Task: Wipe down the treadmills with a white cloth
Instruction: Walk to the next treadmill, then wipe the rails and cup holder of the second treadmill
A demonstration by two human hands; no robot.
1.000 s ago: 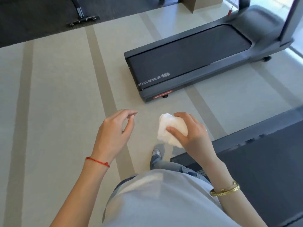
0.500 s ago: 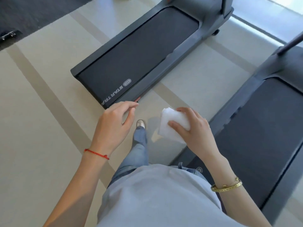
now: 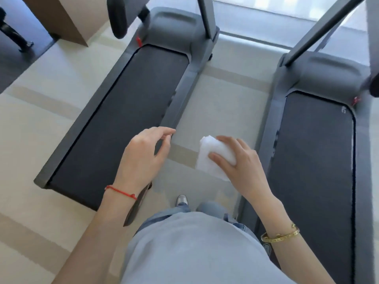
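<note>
- View from the head, looking down: a person stands in the aisle of pale floor (image 3: pixel 225 103) between two dark grey treadmills.
- The left treadmill (image 3: pixel 123 111) runs away at an angle on the left; the right treadmill (image 3: pixel 315 160) runs along the right edge. Both belts lie bare.
- The right hand (image 3: pixel 240 162) grips a folded white cloth (image 3: pixel 213 158), thumb across its top and fingers curled round it, held in the air over the aisle, touching neither machine.
- The left hand (image 3: pixel 143 158) hangs apart from the right hand, loosely curled and holding nothing, above the inner rail of the left treadmill.
- A red string (image 3: pixel 121 192) circles the left wrist and a gold bracelet (image 3: pixel 281 236) the right.
- Wiping does not appear to have begun at this spot.
- Risks, as a judgement: the frames sit close on both sides, so a step forward could catch a foot on a rail; a loose fold of cloth could drag on the floor and pick up dirt; the bracelet might scrape a console during a reach.
</note>
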